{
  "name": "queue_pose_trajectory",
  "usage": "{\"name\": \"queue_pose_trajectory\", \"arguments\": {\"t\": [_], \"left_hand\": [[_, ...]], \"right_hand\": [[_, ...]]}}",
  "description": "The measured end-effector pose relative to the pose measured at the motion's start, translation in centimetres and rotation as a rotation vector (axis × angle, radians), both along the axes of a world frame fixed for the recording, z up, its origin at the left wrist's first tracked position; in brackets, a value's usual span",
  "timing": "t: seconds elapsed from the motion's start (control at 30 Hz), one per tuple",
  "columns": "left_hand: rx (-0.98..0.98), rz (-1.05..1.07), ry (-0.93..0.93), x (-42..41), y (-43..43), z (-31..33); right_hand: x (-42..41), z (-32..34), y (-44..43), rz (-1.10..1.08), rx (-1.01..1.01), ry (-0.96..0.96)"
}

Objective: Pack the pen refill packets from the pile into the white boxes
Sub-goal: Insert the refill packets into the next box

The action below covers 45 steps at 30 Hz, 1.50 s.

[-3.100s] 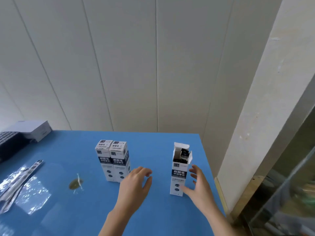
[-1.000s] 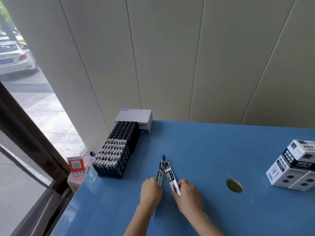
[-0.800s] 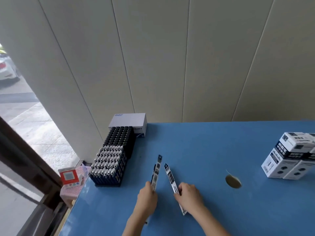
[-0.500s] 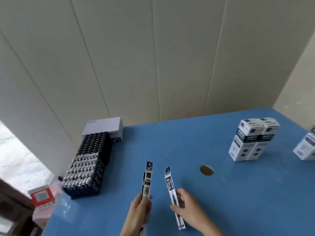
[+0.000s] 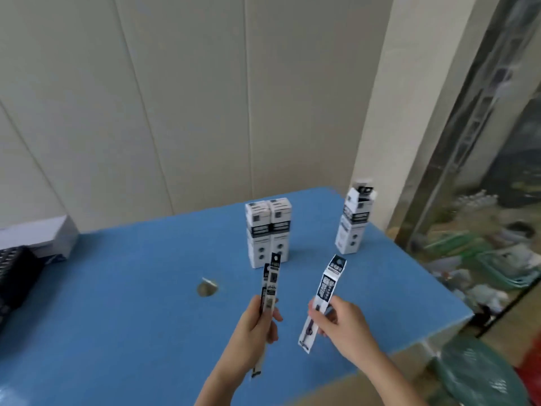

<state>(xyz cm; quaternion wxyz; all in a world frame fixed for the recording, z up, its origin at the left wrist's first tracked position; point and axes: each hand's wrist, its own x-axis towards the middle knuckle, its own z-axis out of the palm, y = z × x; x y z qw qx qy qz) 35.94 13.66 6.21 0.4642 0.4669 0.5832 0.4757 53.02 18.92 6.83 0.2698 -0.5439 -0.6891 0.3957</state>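
Note:
My left hand (image 5: 257,323) grips a long narrow refill packet (image 5: 270,284) upright above the blue table (image 5: 131,303). My right hand (image 5: 339,323) pinches a second refill packet (image 5: 329,284), tilted with its top to the right. Behind them, two closed white boxes (image 5: 268,232) stand side by side. An open white box (image 5: 355,221), its flap up and dark packets showing at its mouth, stands near the table's far right corner.
A round hole (image 5: 207,288) in the table lies left of my hands. A black tray of pens (image 5: 14,276) and a white carton (image 5: 41,237) sit at the left edge. The table's right edge drops to a cluttered floor with a green basket (image 5: 480,373).
My view has swung right from the pen tray to the white boxes. Both hands have lifted their packets off the table and carried them toward the boxes.

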Motion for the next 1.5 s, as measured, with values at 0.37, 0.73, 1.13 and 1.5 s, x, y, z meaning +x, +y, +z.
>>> {"name": "queue_pose_trajectory", "arguments": {"t": [0.37,0.73,1.13,1.5], "left_hand": [[0.150,0.146,0.149,12.3,9.6,3.7],[0.199,0.303,0.299,14.4,24.5,6.5],[0.138,0.320,0.184,14.3,29.8,4.4],[0.155,0.353,0.170,14.8,29.4,4.3]], "right_hand": [[12.3,4.5,7.3,-0.066,0.236,0.025],[13.3,10.7,21.3,-0.017,0.485,0.087],[11.9,9.5,30.0,0.127,0.436,-0.094],[11.0,7.2,31.7,0.334,0.545,-0.235]]}}
